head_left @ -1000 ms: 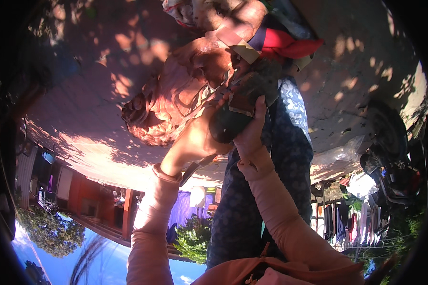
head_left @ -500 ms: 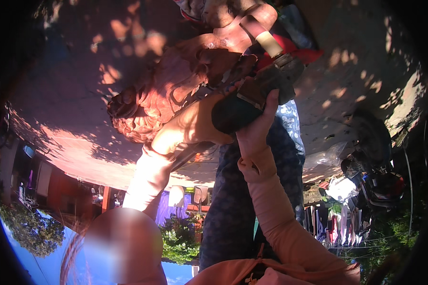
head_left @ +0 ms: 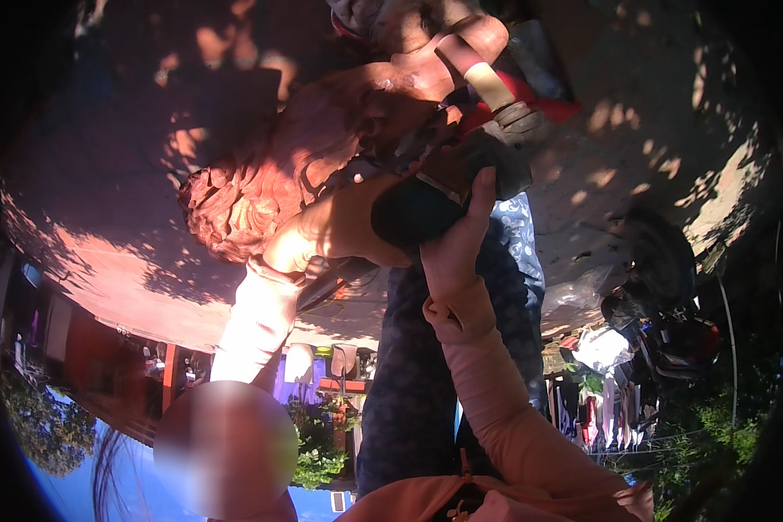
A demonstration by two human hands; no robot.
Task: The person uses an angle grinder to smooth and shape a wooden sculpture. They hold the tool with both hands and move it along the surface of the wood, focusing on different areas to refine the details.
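Observation:
A reddish-brown carved wooden piece [head_left: 261, 196], with curled relief at its left end, stretches away to the upper right. Over its near side I hold a hand-held power tool [head_left: 418, 210] with a dark, rounded body. A brown-and-cream band or roller [head_left: 489, 85] shows at the tool's far end, close to the wood; whether it touches cannot be made out. My left hand [head_left: 348, 219] is wrapped about the tool's left side, its fingers partly hidden. My right hand [head_left: 457, 239] grips the body from the right, thumb stretched along it.
Red cloth or plastic [head_left: 552, 109] lies beside the carving's far end. A parked motorbike [head_left: 670, 331] stands at the right, with a clear plastic bag [head_left: 578, 291] on the ground near it. Hanging clothes [head_left: 605, 413] and green plants [head_left: 322, 444] appear toward the lower rim.
The whole view has shifted slightly, so the carving, tool and hands sit a little farther left. Both hands keep their hold on the tool.

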